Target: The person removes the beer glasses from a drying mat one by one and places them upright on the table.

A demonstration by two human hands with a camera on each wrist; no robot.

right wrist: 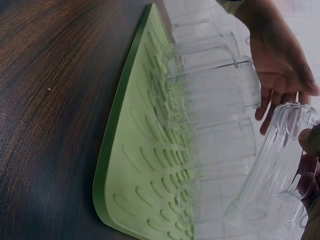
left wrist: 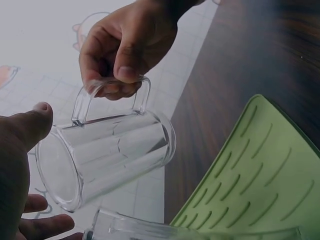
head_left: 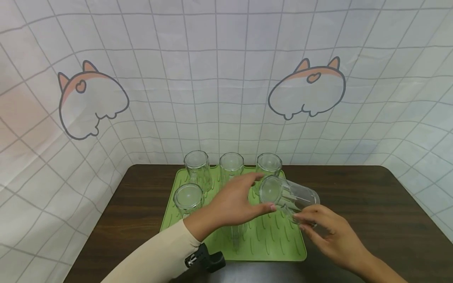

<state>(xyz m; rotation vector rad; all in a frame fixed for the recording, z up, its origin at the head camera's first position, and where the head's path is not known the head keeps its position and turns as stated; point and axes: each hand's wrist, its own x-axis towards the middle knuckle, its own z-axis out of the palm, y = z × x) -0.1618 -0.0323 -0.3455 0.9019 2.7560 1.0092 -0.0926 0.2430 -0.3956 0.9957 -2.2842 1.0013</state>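
Observation:
A clear glass mug [head_left: 295, 192] is held tilted on its side above the right part of a green ridged mat [head_left: 283, 249]. My right hand [head_left: 330, 234] grips its handle [left wrist: 80, 107], with fingers and thumb curled round it. At the mug's left end, my left hand [head_left: 233, 200] is spread, thumb and fingers apart on either side of that end. In the left wrist view a gap shows between the left fingers [left wrist: 47, 225] and the glass. Several other clear glass mugs [head_left: 199, 173] stand on the mat; one below my left forearm is partly hidden.
Three mugs form a back row, the rightmost mug [head_left: 270, 167] close behind the held one. Another mug [head_left: 187, 198] stands front left. The mat lies on a dark wooden table [head_left: 371, 212]. A white grid-patterned cloth [head_left: 226, 78] hangs behind and along both sides.

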